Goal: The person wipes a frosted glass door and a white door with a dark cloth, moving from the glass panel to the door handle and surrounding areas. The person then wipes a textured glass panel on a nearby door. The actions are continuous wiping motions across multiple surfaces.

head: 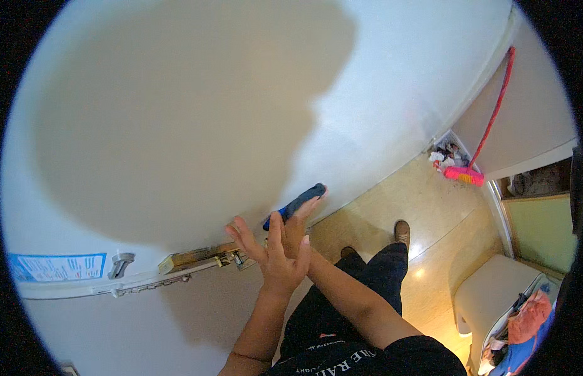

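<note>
My right hand [298, 223] is against the white door [376, 117], holding a dark grey and blue cleaning pad or brush [303, 203] pressed to its surface. My left hand [277, 261] is raised over the brass door lock [197, 257], its fingers spread and nothing in them; it partly covers the right wrist and the lock's near end. A door chain [155, 284] hangs along the frame beside the lock. A large shadow falls across the door.
A grey hook or latch [121, 265] and a blue-edged printed sheet [61, 267] are on the door. A pink broom [464, 175] leans by a heap of litter [446, 152] in the corner. At lower right stands a beige stool [493, 286] beside piled cloths [529, 319].
</note>
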Tool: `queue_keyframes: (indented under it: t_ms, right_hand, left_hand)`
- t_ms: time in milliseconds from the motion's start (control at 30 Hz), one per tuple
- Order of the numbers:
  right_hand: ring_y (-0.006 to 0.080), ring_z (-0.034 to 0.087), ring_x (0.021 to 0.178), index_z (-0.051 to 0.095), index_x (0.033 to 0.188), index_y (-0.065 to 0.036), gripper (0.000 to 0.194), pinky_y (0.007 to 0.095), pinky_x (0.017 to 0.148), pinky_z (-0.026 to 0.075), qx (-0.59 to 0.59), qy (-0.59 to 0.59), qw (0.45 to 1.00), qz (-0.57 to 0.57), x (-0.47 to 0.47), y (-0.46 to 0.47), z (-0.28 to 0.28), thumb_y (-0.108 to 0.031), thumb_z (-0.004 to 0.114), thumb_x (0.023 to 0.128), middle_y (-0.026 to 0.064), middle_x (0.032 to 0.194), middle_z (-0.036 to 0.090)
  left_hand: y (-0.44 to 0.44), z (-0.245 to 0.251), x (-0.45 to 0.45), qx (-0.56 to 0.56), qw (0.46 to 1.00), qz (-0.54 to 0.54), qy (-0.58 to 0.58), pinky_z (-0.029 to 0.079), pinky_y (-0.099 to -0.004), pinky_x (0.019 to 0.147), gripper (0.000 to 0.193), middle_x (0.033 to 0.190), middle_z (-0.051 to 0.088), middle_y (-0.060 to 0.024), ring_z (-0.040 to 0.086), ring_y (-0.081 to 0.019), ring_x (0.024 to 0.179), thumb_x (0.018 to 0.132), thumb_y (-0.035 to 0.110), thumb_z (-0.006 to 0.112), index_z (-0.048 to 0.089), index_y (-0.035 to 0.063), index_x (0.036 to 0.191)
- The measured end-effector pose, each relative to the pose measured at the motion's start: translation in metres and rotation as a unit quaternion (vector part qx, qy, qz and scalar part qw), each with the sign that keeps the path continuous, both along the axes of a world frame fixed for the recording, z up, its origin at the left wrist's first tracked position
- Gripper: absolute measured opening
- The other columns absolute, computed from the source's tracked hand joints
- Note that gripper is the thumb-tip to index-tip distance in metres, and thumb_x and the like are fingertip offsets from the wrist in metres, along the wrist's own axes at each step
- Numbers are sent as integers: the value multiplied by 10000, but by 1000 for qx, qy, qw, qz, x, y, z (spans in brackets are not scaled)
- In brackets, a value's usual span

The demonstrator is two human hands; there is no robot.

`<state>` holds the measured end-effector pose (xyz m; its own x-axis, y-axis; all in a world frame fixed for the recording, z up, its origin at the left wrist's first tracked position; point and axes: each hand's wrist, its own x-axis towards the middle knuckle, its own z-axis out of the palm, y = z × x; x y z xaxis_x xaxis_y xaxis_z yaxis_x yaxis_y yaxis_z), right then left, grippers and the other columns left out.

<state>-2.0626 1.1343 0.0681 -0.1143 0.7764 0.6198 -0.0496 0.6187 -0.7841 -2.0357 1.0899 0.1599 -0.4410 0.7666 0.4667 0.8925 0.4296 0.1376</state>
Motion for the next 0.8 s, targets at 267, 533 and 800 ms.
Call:
queue_keyframes:
  t_ms: [267,533,800]
  right_hand:
    - [479,-63,1435,204,1484,-272,714,705,1067,-30,176,-56,983,1,-18,7,6,-451,570,899,237,1571,11]
    - [300,25,1480,545,1277,-410,400,602,1111,-45,351,-107,928,59,-9,29,36,-487,576,886,-50,1562,277]
    - [184,57,1481,371,1437,-382,530,534,1158,-64,552,-192,808,70,-2,62,86,-424,488,921,-96,1572,231]
  left_hand:
    - [-18,13,-4,32,999,30,-16,26,-682,1072,793,1520,-38,-321,-86,-526,1398,867,341,636,233,44,1482]
    - [-32,10,-3,111,990,31,-86,39,-649,1084,959,1498,-115,-365,-85,-534,1394,887,359,615,-14,-34,1494]
    - [-29,22,-2,182,976,44,-113,15,-639,1087,953,1482,-147,-398,-99,-537,1396,897,345,595,-40,-43,1492]
